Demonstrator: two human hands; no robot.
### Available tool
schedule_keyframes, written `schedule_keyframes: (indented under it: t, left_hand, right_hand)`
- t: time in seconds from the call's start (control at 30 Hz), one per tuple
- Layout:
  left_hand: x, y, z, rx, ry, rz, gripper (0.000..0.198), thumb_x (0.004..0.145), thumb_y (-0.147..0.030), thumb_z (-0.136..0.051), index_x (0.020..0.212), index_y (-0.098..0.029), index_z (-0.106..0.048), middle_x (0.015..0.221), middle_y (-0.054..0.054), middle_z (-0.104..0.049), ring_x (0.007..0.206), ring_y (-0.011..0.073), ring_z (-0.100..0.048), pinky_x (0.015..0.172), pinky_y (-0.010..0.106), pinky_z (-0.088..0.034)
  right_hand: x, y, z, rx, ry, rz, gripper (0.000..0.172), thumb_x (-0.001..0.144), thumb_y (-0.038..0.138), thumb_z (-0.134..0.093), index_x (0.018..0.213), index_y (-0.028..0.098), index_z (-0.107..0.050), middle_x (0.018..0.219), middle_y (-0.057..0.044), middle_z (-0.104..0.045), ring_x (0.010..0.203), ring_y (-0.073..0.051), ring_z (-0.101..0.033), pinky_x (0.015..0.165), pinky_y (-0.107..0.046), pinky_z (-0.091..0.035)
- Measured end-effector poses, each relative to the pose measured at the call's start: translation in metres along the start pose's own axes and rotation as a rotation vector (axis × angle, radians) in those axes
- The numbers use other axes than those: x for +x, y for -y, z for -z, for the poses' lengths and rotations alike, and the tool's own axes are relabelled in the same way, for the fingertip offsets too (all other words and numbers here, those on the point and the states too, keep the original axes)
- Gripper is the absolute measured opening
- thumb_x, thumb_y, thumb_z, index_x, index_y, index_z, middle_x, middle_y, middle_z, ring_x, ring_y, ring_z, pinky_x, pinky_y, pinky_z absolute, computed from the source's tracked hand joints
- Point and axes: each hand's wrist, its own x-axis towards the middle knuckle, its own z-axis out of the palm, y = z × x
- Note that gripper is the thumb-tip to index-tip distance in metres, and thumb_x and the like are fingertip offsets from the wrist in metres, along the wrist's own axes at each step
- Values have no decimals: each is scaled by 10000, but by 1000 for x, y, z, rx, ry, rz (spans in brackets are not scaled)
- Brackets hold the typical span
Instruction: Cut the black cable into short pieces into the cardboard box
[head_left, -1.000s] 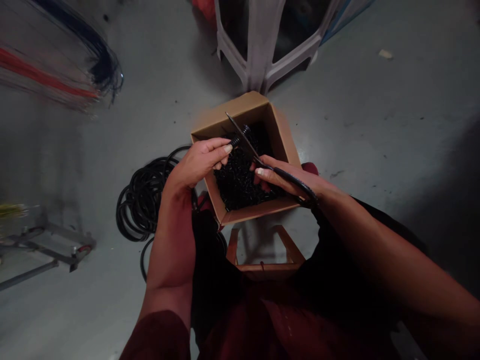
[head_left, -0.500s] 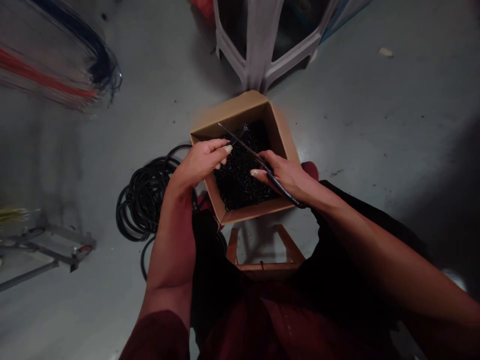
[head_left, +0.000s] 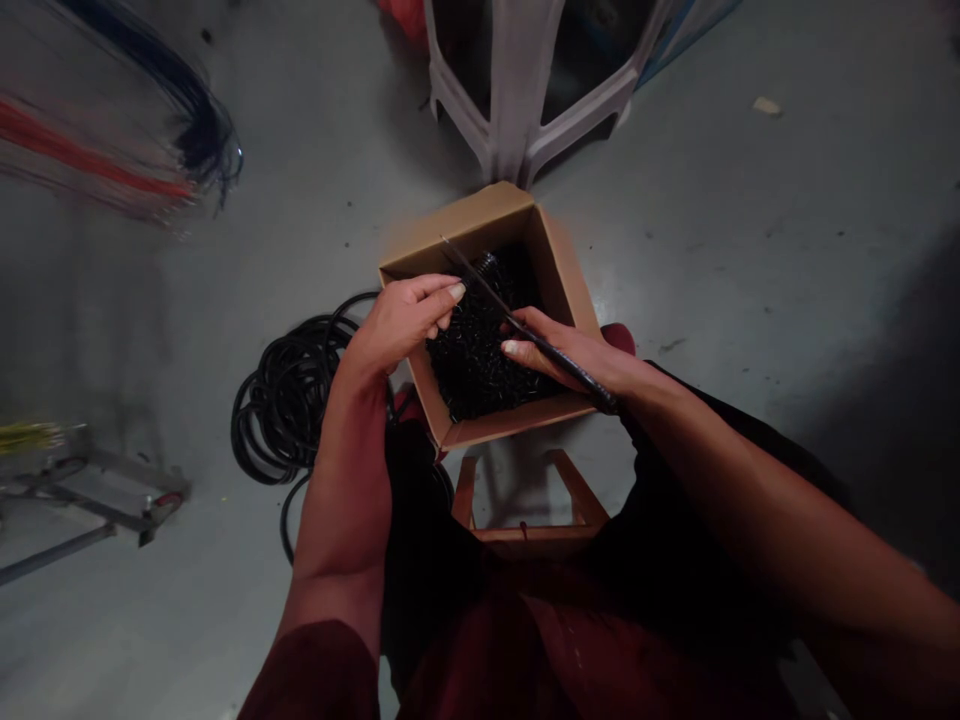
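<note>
My left hand [head_left: 418, 308] is closed over the box's left side, thumb and fingertips pinched together. From the pinch a short stretch of black ribbed tube [head_left: 489, 262] seems to stick out, though its lower part is hidden. My right hand [head_left: 559, 345] grips what look like scissors [head_left: 487, 288], seen nearly edge-on. Their dark handle lies along my palm, and the thin blade points up and left, crossing close to the tube. Below both hands is an open cardboard box [head_left: 566, 270], holding many small black cut pieces [head_left: 487, 375].
Coiled black tubing [head_left: 281, 400] lies on the floor left of the box. A grey plastic stool [head_left: 517, 90] stands behind it, and a wooden stool [head_left: 536, 533] is between my legs. Blue wires [head_left: 202, 130], red wires [head_left: 97, 155] and a metal wheeled frame [head_left: 112, 500] are at left.
The scissors have turned slightly in my right hand, and the blade tip sits a little higher. My left hand stays almost where it was.
</note>
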Motion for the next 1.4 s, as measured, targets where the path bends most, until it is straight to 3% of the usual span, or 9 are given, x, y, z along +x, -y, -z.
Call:
schedule_keyframes:
  t: [0.17,0.37,0.8,1.4]
  left_hand:
    - [-1,3,3,12,4,-4,359,831,-452,-554,951,-141,-686,620,-7,-560,528,65,-452,509,178,-375]
    - [1,7,5,9,-89,2,362,837,-440,-543,967,-132,-683,613,-7,-545,527,65,-445,503,177,-365]
    - [0,0,-1,34,-5,-3,333,851,-398,-528,971,-130,-685,614,-8,-542,527,62,-437,502,170,-363]
    - [0,1,0,32,-17,5,334,845,-414,-540,964,-137,-685,613,-9,-551,518,62,-443,502,176,-366]
  right_hand:
    - [1,-1,0,-19,2,-15,542,853,613,-440,1218,214,-477,1034,-77,-621,879,-225,-570,747,-343,-436]
    - [6,-6,-4,-128,-119,-65,518,831,610,-471,1159,210,-509,978,-83,-619,829,-237,-571,702,-352,-422]
    - [2,0,-2,-11,-52,-30,477,857,584,-463,1164,225,-523,956,-67,-640,838,-227,-566,715,-342,-424]
    - [3,-3,-3,29,-45,-14,499,850,605,-460,1159,217,-515,987,-66,-621,828,-205,-558,714,-330,-428]
